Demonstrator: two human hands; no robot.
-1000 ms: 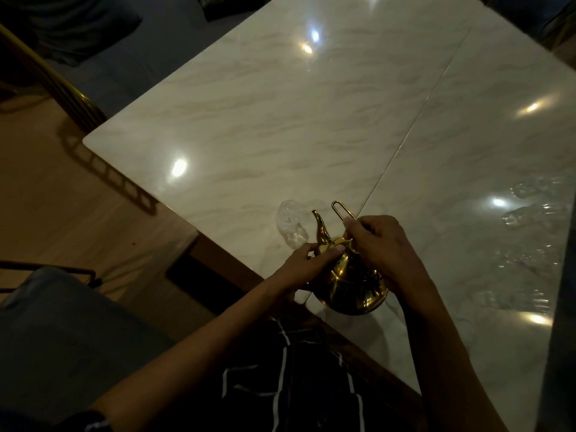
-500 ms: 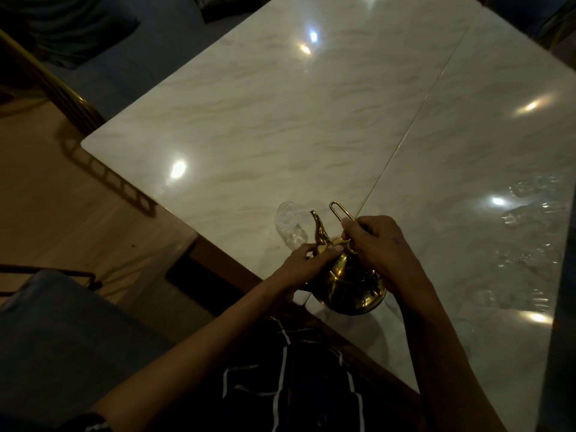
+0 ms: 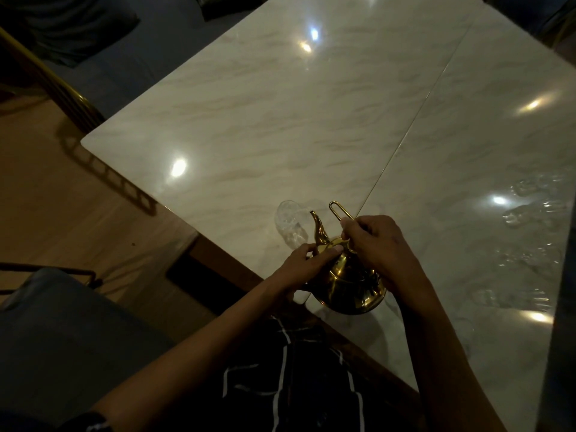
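A person's right hand (image 3: 378,241) curls its fingers round the wire handle (image 3: 338,208) of a golden teapot (image 3: 346,285), which stands on the near edge of a marble-patterned worktop (image 3: 280,120), close to the seam between its two slabs. The left hand (image 3: 304,260) lays its fingers almost straight on the lid (image 3: 335,243), at the foot of the curved spout (image 3: 318,227). A clear glass (image 3: 290,222) sits just beyond the spout. More clear glasses (image 3: 530,213) cluster well apart, at the worktop's right side.
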